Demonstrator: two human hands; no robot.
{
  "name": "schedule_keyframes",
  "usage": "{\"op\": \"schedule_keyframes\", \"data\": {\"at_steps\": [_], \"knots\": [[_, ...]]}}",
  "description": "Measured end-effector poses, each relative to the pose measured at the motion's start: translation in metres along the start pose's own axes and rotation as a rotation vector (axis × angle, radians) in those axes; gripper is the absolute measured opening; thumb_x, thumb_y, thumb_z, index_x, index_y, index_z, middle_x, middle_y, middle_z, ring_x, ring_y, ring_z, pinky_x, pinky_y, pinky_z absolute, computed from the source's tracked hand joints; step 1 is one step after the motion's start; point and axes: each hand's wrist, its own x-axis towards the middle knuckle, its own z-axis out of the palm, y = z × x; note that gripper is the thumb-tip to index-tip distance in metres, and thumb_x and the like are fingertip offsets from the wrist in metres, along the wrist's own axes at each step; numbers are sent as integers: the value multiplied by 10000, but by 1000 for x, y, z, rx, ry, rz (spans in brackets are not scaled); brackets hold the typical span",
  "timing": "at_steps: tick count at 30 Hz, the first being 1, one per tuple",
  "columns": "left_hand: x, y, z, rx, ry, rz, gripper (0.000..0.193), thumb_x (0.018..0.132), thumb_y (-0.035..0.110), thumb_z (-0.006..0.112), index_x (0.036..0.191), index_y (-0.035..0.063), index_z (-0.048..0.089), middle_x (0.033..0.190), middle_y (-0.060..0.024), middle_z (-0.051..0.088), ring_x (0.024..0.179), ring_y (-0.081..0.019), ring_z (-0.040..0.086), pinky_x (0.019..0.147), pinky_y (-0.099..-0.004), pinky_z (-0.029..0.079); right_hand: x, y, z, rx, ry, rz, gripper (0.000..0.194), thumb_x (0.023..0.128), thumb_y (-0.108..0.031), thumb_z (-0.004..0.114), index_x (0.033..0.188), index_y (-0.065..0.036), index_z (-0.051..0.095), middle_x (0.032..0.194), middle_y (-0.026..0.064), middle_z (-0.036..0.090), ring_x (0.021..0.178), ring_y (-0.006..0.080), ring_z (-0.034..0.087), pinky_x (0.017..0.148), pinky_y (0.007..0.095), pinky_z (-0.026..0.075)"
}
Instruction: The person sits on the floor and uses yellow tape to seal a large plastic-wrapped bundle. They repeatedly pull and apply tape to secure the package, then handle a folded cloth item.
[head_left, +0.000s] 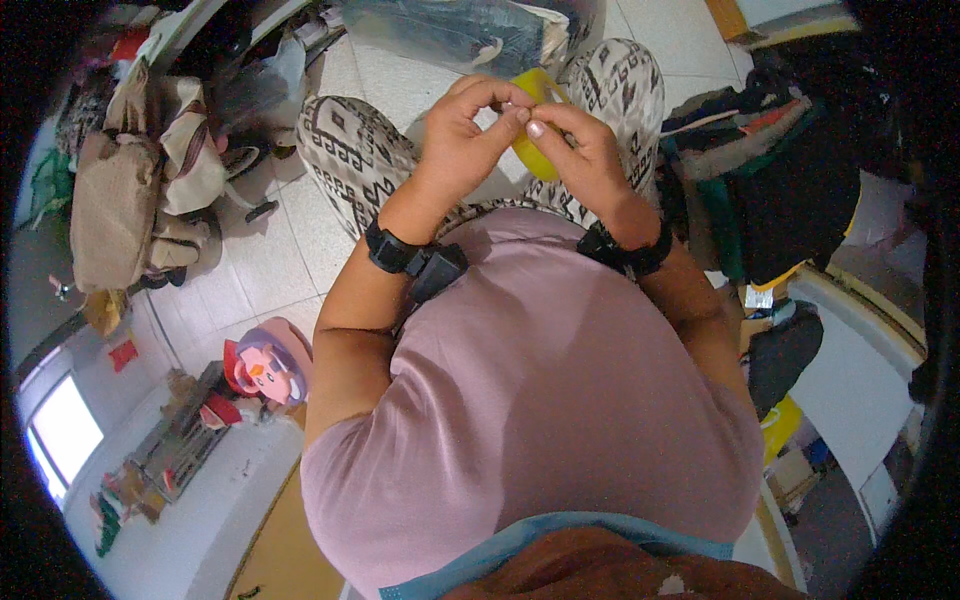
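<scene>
A yellow ring, apparently a roll of adhesive tape (534, 154), is held above my lap, between my knees. My left hand (472, 131) pinches with thumb and forefinger at the ring's near-left side. From the other side, my right hand (589, 150) brings its thumb and forefinger to the same spot, so the fingertips of both hands touch. The small part between the fingertips is hidden. Behind the fingers, the ring's upper part shows with a gap through it. Black straps with small dark boxes (439, 271) sit on both wrists.
A bundle wrapped in clear plastic (457, 34) lies on the tiled floor (270, 247) beyond my knees. To the left are a tan fabric bag (116, 210) and a pink cartoon figure (274, 367). A heap of dark cloth (787, 187) stands at the right, by a white surface (855, 390).
</scene>
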Motion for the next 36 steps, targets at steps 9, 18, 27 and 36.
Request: {"op": "schedule_keyframes", "data": {"at_steps": [9,18,27,36], "knots": [[0,-2,2,155,26,274,71,854,85,641,914,51,626,858,-116,575,875,-314,570,804,-402,458,-1,-3,-7,-120,-110,-2,218,878,-85,655,1088,-27,646,938,134,654,883,233,647,778,334,496],[-5,-3,-8,170,-28,92,89,863,87,669,922,25,645,924,-95,589,843,-253,582,786,-339,477,-6,8,-7,43,-205,180,189,853,-91,680,975,20,589,1470,261,387,1149,274,566,930,345,452],[-9,-16,-13,74,-53,28,116,830,81,662,926,27,627,969,-115,586,957,-264,555,868,-356,449,-11,10,-6,134,-256,177,471,850,-95,689,1197,10,388,1337,190,338,978,186,570,862,301,451],[-9,-22,-7,229,-50,55,119,824,102,601,898,18,561,1010,-160,568,1053,-332,522,910,-390,436,-8,-7,-4,97,-283,167,851,834,-46,681,1530,-31,192,868,48,607,835,142,590,780,292,480]]}}
